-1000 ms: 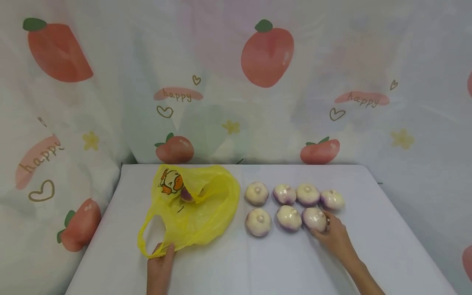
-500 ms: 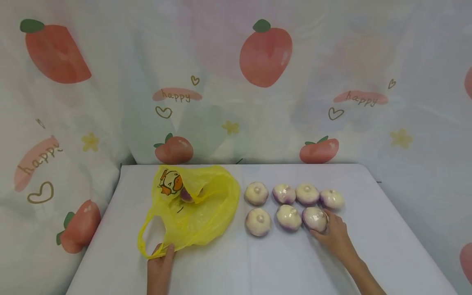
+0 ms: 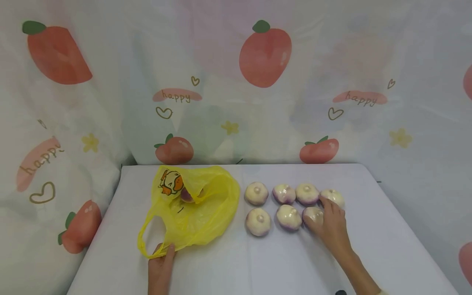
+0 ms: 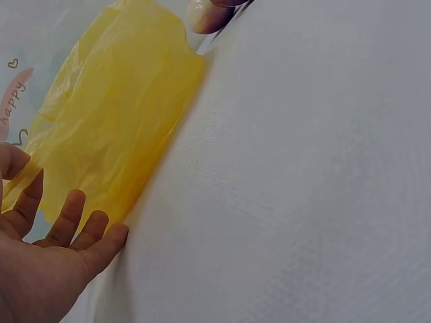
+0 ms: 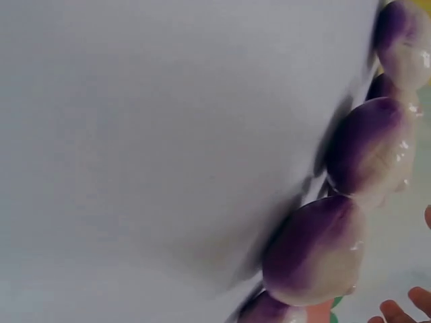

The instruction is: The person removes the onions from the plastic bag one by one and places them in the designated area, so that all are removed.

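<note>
A yellow plastic bag (image 3: 206, 221) with a duck print lies on the left of the table, its mouth slack. Inside it a purple bulb (image 3: 187, 195) partly shows. My left hand (image 3: 161, 266) pinches the bag's near edge by the handle; in the left wrist view thumb and index finger meet on the plastic, the other fingers spread. White-and-purple turnip-like bulbs (image 3: 258, 222) sit in two rows to the right. Over the front row's rightmost bulb (image 3: 314, 214) hovers my right hand (image 3: 332, 229), fingers extended towards the back-right bulb (image 3: 334, 198). The right wrist view shows its fingertips apart from the bulbs.
White cloth covers the table (image 3: 280, 266). Behind it hangs a pale curtain (image 3: 221, 61) printed with red fruit. A small dark round object (image 3: 341, 292) shows at the bottom edge near the right forearm.
My right hand has let go of the front-right bulb and risen slightly over it, fingers reaching farther back. The left hand and bag stay in place.
</note>
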`<state>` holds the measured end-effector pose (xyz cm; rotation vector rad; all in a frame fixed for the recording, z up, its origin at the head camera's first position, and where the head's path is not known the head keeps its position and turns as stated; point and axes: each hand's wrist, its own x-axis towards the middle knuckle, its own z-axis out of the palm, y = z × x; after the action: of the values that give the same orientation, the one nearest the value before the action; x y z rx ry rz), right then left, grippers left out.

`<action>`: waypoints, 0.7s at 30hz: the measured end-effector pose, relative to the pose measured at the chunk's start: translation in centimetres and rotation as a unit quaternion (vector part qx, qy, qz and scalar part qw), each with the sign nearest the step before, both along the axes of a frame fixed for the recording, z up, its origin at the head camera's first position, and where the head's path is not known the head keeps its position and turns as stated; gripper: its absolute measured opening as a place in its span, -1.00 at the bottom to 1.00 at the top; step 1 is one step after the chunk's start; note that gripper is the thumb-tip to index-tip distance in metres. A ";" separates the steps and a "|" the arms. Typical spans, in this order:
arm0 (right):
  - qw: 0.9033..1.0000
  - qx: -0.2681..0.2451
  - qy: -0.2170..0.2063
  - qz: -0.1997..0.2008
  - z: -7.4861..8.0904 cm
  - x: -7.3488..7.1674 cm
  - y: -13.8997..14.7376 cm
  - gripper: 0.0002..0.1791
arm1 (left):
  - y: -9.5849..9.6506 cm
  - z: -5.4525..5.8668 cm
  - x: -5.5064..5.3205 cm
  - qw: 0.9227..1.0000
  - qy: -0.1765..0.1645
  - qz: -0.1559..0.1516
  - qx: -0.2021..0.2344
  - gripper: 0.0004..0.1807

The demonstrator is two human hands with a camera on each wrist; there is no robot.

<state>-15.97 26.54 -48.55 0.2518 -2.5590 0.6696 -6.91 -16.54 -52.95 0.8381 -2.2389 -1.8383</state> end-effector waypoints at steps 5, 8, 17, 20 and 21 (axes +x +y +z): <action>0.999 -0.023 0.009 0.025 2.1 -0.6 -2.2 -0.24 | 0.1 -0.2 0.0 1.000 0.003 -0.001 0.002 -0.55; 0.998 -0.035 0.021 0.056 3.0 -1.1 -4.0 -0.27 | 0.0 -0.3 0.0 1.000 -0.001 -0.004 0.010 -0.53; 0.987 -0.078 -0.028 0.137 4.7 -2.2 -10.6 -0.26 | 0.2 -0.3 -0.1 1.000 0.000 -0.002 0.011 -0.57; 0.975 -0.115 -0.068 0.176 5.4 -2.5 -12.7 -0.27 | 0.3 -0.2 -0.2 1.000 0.005 -0.002 0.005 -0.59; 0.970 -0.130 -0.080 0.188 5.5 -2.6 -13.4 -0.29 | 0.3 -0.2 -0.2 1.000 0.006 -0.003 0.003 -0.60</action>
<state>-18.61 13.14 -43.03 0.6234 -2.5573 1.2001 -7.15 -16.20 -53.12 0.8203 -2.2327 -1.8472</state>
